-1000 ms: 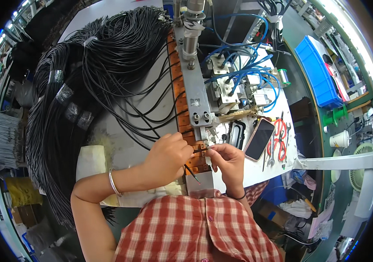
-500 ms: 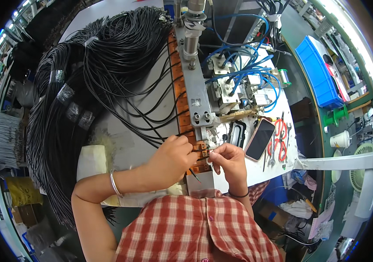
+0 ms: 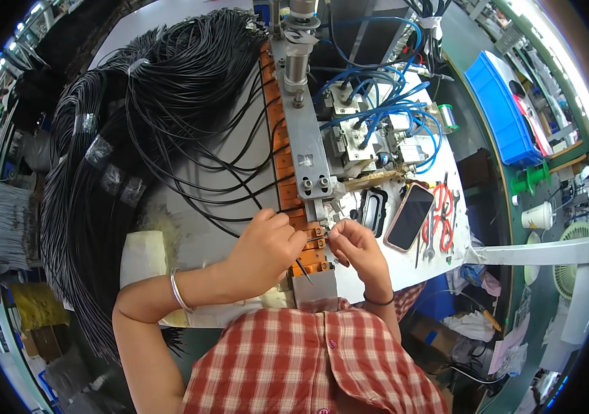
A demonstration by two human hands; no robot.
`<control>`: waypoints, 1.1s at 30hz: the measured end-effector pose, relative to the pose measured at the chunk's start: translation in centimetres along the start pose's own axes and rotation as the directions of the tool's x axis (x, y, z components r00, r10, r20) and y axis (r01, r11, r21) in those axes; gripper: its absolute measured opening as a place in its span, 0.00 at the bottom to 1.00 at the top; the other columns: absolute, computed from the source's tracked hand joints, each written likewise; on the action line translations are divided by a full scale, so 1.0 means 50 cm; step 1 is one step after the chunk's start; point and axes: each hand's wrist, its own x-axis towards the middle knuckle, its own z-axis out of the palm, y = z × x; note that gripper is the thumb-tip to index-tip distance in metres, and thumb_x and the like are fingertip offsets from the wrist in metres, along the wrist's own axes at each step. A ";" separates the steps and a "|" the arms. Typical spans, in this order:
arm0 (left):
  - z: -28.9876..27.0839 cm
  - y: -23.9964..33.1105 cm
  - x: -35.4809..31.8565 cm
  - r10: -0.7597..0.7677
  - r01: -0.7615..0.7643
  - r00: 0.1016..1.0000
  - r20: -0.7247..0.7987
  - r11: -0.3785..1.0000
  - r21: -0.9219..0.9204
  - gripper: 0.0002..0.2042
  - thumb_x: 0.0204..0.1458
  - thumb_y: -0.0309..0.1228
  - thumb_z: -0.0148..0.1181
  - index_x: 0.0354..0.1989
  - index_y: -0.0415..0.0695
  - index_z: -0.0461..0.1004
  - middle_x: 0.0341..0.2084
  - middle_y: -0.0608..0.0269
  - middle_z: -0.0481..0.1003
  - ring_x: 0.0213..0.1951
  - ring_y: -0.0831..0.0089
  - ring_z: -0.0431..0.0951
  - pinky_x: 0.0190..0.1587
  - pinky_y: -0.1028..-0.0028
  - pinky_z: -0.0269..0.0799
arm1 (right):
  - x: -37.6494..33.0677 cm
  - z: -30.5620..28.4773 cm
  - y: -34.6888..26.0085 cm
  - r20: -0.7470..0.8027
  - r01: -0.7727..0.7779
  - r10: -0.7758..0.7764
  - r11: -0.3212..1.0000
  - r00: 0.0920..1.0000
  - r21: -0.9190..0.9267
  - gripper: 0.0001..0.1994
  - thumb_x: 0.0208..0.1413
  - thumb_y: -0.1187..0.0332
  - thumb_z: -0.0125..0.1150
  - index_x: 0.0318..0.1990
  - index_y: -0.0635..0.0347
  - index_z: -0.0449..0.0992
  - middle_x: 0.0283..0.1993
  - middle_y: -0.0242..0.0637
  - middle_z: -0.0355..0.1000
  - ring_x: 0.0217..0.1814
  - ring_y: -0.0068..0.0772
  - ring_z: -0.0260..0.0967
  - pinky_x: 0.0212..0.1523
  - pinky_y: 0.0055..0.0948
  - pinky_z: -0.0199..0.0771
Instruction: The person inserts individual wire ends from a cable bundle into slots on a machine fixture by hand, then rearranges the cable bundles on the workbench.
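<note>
My left hand (image 3: 272,243) is closed around a black cable, whose cut end (image 3: 305,271) sticks out below the fingers over the near end of an orange slotted fixture strip (image 3: 285,165). Facing it, my right hand (image 3: 356,250) pinches thumb and forefinger on the tip of a thin dark cable stretched between the two hands, just above the orange blocks. Several black cables (image 3: 205,196) curve from a big bundle (image 3: 191,62) on the left into slots farther up the strip. A grey metal press bar (image 3: 303,138) runs along the strip's right side.
Pneumatic valves with blue hoses (image 3: 405,110) stand beyond the bar. Right of my right hand lie a phone (image 3: 409,217), red-handled scissors (image 3: 445,228), a wrench (image 3: 430,234) and a black oval frame (image 3: 375,210). A blue bin (image 3: 501,110) sits farther right.
The loose cables left of the strip have spread and shifted. My right hand has moved slightly left, still pinching. My left hand stays closed at nearly the same place.
</note>
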 end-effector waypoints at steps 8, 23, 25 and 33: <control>0.016 -0.010 0.001 0.029 -0.027 0.999 -0.044 0.998 0.056 0.07 0.34 0.22 0.57 0.23 0.41 0.66 0.19 0.62 0.64 0.30 0.66 0.66 0.35 0.68 0.59 | -0.003 0.004 0.003 -0.071 -0.051 0.047 0.997 0.996 -0.054 0.06 0.57 0.70 0.52 0.31 0.61 0.67 0.19 0.21 0.59 0.15 0.09 0.48 0.15 0.12 0.47; 0.006 0.000 -0.002 -0.017 0.007 0.996 -0.092 0.995 -0.102 0.06 0.38 0.23 0.58 0.21 0.42 0.66 0.20 0.61 0.66 0.30 0.66 0.65 0.34 0.69 0.59 | -0.024 0.029 -0.008 -0.213 0.201 -0.201 0.979 0.956 -0.020 0.05 0.51 0.74 0.60 0.33 0.67 0.75 0.19 0.26 0.68 0.17 0.10 0.59 0.17 0.12 0.58; 0.004 -0.001 -0.003 -0.017 0.009 0.995 -0.095 0.996 -0.089 0.06 0.38 0.22 0.58 0.21 0.42 0.66 0.20 0.61 0.66 0.30 0.66 0.65 0.34 0.69 0.59 | -0.026 0.033 -0.009 -0.207 0.213 -0.210 0.977 0.956 -0.007 0.05 0.51 0.75 0.60 0.33 0.67 0.75 0.20 0.26 0.68 0.17 0.10 0.60 0.17 0.12 0.58; -0.007 -0.001 0.002 -0.054 0.044 0.994 -0.096 0.993 -0.112 0.05 0.43 0.25 0.58 0.23 0.42 0.68 0.20 0.63 0.66 0.30 0.65 0.66 0.34 0.68 0.59 | -0.032 0.024 -0.026 0.016 0.142 -0.149 0.962 0.989 0.232 0.04 0.51 0.77 0.58 0.34 0.68 0.75 0.21 0.31 0.70 0.17 0.14 0.62 0.16 0.14 0.61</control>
